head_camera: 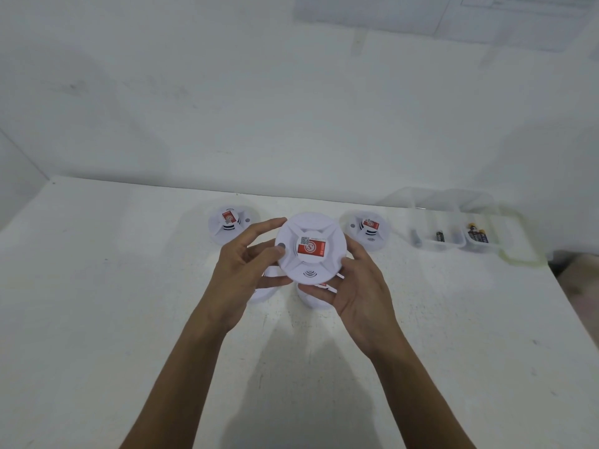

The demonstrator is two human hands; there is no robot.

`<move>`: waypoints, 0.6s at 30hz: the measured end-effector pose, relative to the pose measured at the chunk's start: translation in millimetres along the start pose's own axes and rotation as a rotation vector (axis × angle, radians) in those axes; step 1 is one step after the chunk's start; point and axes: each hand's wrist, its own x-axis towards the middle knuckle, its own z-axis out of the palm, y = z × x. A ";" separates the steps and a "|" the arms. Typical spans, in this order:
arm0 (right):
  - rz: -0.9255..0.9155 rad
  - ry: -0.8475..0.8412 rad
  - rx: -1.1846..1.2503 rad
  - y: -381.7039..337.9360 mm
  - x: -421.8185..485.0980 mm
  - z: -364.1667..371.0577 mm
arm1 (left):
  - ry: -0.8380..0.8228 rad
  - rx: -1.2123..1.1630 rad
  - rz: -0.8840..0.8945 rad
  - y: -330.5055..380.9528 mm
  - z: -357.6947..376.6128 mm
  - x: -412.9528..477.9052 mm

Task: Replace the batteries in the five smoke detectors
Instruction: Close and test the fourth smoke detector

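I hold a round white smoke detector (310,248) with a red label above the table, its face tilted toward me. My left hand (246,267) grips its left rim, thumb on the face. My right hand (353,286) cups its lower right rim from below. Two more detectors stand on the table behind, one at the left (231,223) and one at the right (368,229). Two others lie under my hands, one partly hidden at the left (264,291) and one below the held unit (316,298).
A clear plastic compartment tray (453,222) at the back right holds dark batteries (476,235) and one more (439,236). The white table (129,319) meets a white wall behind. Its right edge drops off near the tray.
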 end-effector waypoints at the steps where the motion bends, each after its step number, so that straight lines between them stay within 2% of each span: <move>1: -0.004 -0.039 0.019 0.8 0.3 -2.3 | -0.006 -0.007 -0.001 -0.1 -0.2 0.0; 7: -0.141 -0.076 0.004 4.9 -0.6 -4.4 | 0.002 0.015 0.006 -0.4 0.2 0.2; 18: -0.096 -0.099 -0.025 2.6 -5.0 -1.3 | -0.004 0.007 -0.002 -0.2 -0.2 -0.1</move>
